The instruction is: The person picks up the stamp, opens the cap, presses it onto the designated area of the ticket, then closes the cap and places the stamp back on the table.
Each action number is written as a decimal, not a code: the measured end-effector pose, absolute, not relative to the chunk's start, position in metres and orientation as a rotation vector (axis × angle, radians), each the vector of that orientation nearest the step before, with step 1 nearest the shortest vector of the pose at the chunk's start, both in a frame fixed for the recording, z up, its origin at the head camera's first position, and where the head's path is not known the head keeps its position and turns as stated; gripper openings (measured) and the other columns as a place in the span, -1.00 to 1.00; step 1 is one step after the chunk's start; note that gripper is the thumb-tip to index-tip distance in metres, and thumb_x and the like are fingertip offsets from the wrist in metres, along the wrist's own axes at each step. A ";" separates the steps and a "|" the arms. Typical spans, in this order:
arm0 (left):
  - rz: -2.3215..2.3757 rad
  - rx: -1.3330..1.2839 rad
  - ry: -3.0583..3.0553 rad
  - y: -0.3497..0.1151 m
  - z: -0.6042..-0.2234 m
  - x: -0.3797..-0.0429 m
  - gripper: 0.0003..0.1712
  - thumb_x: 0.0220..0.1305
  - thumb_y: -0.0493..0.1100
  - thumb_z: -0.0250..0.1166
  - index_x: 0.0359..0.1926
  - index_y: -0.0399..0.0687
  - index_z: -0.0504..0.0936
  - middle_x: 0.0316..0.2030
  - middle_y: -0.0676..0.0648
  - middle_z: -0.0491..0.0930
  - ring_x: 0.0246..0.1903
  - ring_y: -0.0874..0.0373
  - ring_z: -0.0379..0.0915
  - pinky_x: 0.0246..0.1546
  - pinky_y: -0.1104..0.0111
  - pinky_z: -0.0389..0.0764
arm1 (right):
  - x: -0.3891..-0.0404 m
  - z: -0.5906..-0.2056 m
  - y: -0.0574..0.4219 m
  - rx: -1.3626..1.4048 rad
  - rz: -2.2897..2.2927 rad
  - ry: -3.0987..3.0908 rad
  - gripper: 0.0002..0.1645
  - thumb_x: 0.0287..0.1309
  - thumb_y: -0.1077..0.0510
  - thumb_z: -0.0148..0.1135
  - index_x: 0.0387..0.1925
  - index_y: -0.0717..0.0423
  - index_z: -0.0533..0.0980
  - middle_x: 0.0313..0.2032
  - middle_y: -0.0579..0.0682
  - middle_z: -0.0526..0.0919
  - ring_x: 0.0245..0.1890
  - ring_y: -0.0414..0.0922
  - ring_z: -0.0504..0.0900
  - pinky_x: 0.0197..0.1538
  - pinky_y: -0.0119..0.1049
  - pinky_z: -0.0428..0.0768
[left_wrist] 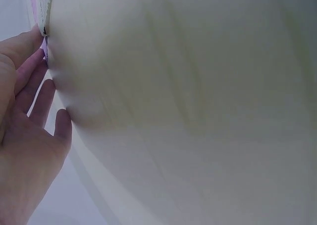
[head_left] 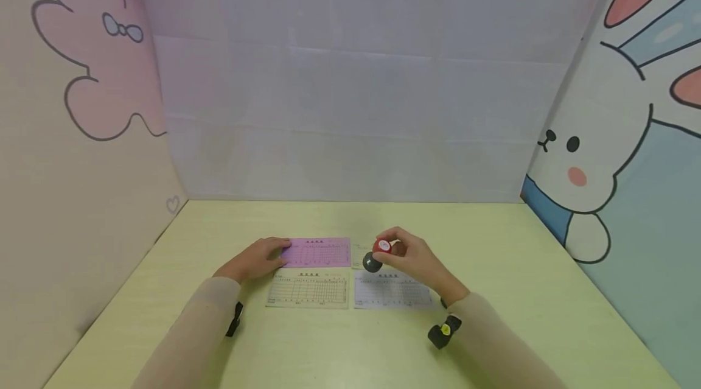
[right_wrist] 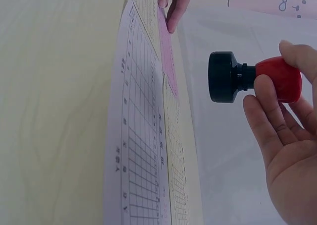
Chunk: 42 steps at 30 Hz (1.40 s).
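Observation:
My right hand [head_left: 413,256] pinches the red handle of a stamp [right_wrist: 225,77] with a round black base. The stamp is held in the air above the forms, and the right wrist view shows a gap between its base and the paper. My left hand [head_left: 256,260] touches the left edge of a pink printed form [head_left: 319,253], its fingers extended. A cream form [head_left: 308,289] lies just below the pink one. To the right lies a white form [head_left: 391,291], and above it a pale yellow form [head_left: 357,252] is partly hidden by the stamp and right hand.
The forms lie on a pale wood-grain table [head_left: 339,346]. A white cloth backdrop [head_left: 350,84] rises behind it. Side panels bear cartoon animals, with a rabbit [head_left: 602,151] on the right. Each wrist wears a black strap [head_left: 234,319].

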<state>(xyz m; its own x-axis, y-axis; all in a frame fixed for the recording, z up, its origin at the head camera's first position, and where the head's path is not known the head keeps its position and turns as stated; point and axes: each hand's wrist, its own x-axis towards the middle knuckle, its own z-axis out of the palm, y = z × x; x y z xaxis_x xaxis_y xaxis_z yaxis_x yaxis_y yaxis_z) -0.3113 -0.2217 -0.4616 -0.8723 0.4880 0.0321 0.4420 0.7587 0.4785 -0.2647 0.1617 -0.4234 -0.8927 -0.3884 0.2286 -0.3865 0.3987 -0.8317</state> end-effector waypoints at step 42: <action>0.788 0.727 2.824 -0.223 -0.464 -0.312 -0.42 0.45 -0.20 0.23 0.39 -0.34 0.37 0.38 -0.34 0.31 0.40 -0.34 0.11 0.39 -0.14 0.13 | -0.307 -0.424 0.080 -0.758 -1.276 2.659 -0.58 0.30 0.02 0.32 0.17 -0.09 0.54 -0.08 -0.21 0.66 -0.25 -0.25 0.64 -0.18 -0.31 0.61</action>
<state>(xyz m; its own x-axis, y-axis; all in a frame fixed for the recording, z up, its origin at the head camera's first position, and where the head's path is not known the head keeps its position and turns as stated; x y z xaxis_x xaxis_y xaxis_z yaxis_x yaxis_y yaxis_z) -0.3123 -0.2231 -0.4640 -0.8773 0.4799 0.0128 0.4171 0.7488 0.5152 -0.3071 0.0799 -0.4244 -0.8718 -0.4740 0.1241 -0.3933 0.5259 -0.7541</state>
